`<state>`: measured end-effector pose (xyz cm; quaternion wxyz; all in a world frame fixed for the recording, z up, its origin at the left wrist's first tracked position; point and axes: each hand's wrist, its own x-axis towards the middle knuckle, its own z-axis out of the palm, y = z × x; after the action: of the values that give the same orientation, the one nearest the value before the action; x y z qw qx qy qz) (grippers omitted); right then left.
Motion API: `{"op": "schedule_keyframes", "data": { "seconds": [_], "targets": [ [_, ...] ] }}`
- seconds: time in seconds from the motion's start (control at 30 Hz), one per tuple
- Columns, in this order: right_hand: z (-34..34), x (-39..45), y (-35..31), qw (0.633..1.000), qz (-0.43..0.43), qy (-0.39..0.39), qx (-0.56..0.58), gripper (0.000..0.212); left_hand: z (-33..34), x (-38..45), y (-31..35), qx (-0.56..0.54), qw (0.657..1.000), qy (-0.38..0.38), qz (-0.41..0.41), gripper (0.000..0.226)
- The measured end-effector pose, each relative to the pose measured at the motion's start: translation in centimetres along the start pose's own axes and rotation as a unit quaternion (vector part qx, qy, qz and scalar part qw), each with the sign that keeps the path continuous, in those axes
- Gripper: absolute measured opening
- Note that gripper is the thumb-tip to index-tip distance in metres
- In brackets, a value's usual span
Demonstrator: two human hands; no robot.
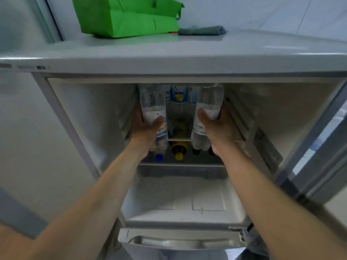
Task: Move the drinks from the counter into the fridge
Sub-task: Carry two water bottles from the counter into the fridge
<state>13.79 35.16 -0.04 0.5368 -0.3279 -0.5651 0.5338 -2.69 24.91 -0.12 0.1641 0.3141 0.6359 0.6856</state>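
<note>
The fridge point(78, 113) stands open in front of me, seen from above. My left hand point(145, 128) grips a clear water bottle point(152, 102) at the left of the upper shelf. My right hand point(216, 128) grips a second clear water bottle point(209, 102) at the right of that shelf. Both bottles reach into the fridge, their far ends hidden under its top edge. More labelled bottles point(179, 94) stand at the back between them.
On a lower shelf are a yellow-capped bottle point(179, 155) and a blue cap point(159, 158). A white drawer point(180, 239) sits at the bottom. A green bag point(127, 15) and a grey cloth point(201, 30) lie on the fridge top. The door point(319, 147) hangs open at right.
</note>
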Motion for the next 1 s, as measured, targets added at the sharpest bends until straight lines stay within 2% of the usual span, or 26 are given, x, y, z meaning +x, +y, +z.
{"op": "schedule_keyframes", "data": {
  "seconds": [0.07,0.13,0.27,0.43,0.53,0.63,0.8,0.87,0.93,1.0],
  "targets": [
    [1.3,2.2,0.4,1.0,0.0,-0.008,-0.011,0.039,0.4,2.8,-0.2,0.004,0.999,-0.031,0.04,0.054],
    [2.0,4.4,1.2,0.999,-0.025,0.004,-0.046,0.044,0.8,5.3,-0.8,-0.004,0.997,-0.046,0.058,0.062],
    [1.9,8.9,3.1,0.99,-0.078,0.063,-0.097,0.053,1.7,8.6,-2.6,0.02,0.997,-0.009,0.075,0.077],
    [1.4,14.0,5.4,0.987,-0.039,0.127,-0.089,0.064,2.9,11.0,-4.5,0.016,0.995,0.038,0.089,0.084],
    [1.3,16.1,6.5,0.986,-0.02,0.134,-0.1,0.081,3.5,11.7,-4.9,0.026,0.994,0.034,0.097,0.085],
    [1.0,17.7,7.1,0.985,-0.013,0.128,-0.112,0.089,3.4,12.2,-5.1,0.039,0.994,0.02,0.104,0.086],
    [0.9,17.5,7.3,0.983,-0.028,0.117,-0.142,0.085,2.8,12.1,-5.4,0.065,0.992,0.007,0.108,0.085],
    [0.3,17.0,7.9,0.967,-0.016,0.114,-0.226,0.083,2.7,11.7,-5.4,0.07,0.987,0.02,0.141,0.081],
    [-0.1,16.2,8.5,0.933,0.018,0.125,-0.336,0.076,2.7,11.3,-5.4,0.091,0.982,0.035,0.159,0.077],
    [0.1,15.7,8.9,0.924,0.036,0.135,-0.355,0.069,2.8,10.8,-5.7,0.171,0.974,0.051,0.14,0.076]
  ]
}}
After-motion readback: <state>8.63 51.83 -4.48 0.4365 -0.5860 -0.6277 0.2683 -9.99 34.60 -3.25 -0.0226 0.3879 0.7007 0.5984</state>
